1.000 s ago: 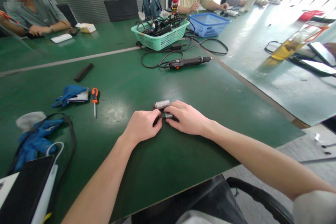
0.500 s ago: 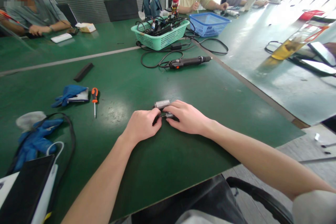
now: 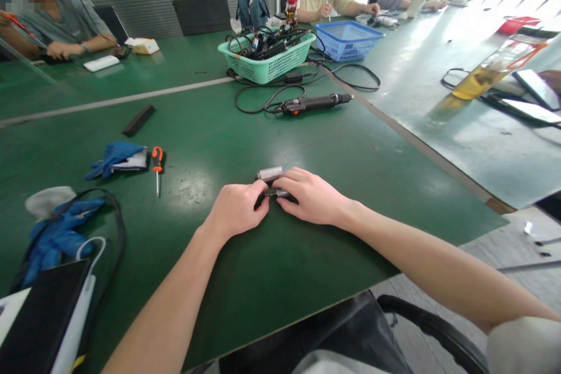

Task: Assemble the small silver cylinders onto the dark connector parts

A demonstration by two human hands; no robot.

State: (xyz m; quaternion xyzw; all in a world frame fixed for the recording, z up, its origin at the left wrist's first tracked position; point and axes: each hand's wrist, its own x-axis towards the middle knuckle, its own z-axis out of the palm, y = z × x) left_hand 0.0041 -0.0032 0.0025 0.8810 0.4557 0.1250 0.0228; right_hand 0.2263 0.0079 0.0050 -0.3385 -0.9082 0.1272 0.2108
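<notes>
Together, left hand, right hand, fingers pinching a small metal cylinder by its ends — long axis left to right.

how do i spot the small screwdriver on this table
On the green table, look left of the person's left hand to the farther blue glove lying flat. The screwdriver lies just right of it, tip toward the camera. It alone has an orange and black handle.

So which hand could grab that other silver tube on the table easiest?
Probably the right hand: its fingers lie right beside the silver tube, while the left hand sits a bit farther back from it. Both hands pinch a small metal part together, so one must let go.
</notes>
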